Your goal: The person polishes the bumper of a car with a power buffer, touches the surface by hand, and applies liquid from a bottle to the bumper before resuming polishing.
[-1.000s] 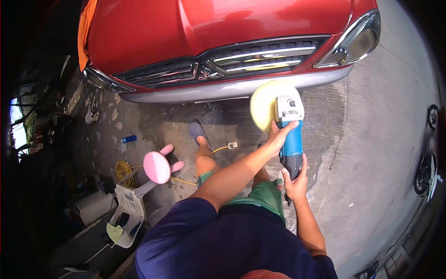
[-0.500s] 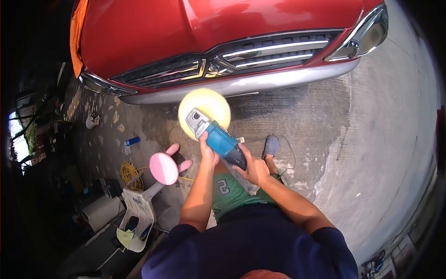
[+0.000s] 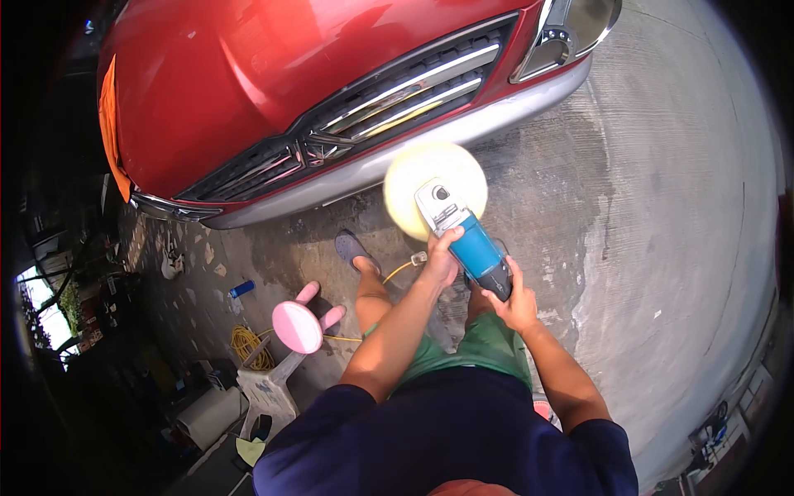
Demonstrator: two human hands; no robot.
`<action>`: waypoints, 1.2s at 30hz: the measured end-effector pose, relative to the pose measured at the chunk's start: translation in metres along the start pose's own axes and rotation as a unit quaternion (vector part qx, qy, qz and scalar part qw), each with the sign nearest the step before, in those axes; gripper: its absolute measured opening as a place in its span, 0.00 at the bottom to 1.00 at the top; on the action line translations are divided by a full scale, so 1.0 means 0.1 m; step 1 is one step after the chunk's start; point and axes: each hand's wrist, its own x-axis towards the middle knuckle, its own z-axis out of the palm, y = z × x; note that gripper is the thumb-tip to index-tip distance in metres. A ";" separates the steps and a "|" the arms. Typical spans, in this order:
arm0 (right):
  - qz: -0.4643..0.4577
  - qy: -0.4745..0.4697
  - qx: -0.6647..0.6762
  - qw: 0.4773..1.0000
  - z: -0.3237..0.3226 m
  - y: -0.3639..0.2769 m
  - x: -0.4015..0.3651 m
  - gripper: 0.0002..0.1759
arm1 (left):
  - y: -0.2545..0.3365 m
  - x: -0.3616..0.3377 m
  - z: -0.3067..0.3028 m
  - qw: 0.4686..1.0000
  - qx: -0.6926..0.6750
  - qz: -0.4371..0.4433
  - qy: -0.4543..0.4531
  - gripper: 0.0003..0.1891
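Between both hands is a teal and black polisher point(image 3: 477, 246) with a silver gear head. Its round, pale yellow pad point(image 3: 407, 186) faces the front of a red car point(image 3: 207, 107), just off the silver bumper point(image 3: 430, 149) in this view. My left hand point(image 3: 442, 260) wraps the body close behind the gear head, thumb on top. At the dark rear end, my right hand point(image 3: 514, 302) grips the handle with its fingers curled round it. The car's grille point(image 3: 389, 103) lies beyond the pad.
A pink round stool point(image 3: 296, 327) stands left of my legs, near a coiled yellow cord point(image 3: 251, 347) and a whitish plastic chair point(image 3: 269, 393). A blue cylinder point(image 3: 241, 288) lies on the concrete. A plug connection point(image 3: 418, 259) shows by my left hand. An orange cloth point(image 3: 112, 136) hangs on the car.
I have turned and stepped along the car; the polisher, held in both hands, now sits farther right in view. My left foot now shows ahead of my leg.
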 end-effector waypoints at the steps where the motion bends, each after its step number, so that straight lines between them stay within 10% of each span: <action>1: 0.020 0.022 0.020 0.999 -0.12 0.11 0.02 0.59 | -0.14 0.15 0.21 1.000 0.018 -0.004 -0.019 0.30; 8: -0.001 0.220 0.057 0.974 -0.43 0.48 0.33 0.53 | -0.52 0.76 1.29 0.988 0.120 0.000 -0.093 0.32; 14: 0.186 -0.014 0.166 0.968 -0.05 0.51 0.32 0.22 | -0.43 0.47 0.58 0.988 0.134 -0.011 -0.074 0.43; 36: -0.008 -0.169 -0.088 0.982 1.47 -0.35 0.46 0.25 | 0.33 -0.44 -1.95 0.990 -0.091 0.104 0.040 0.37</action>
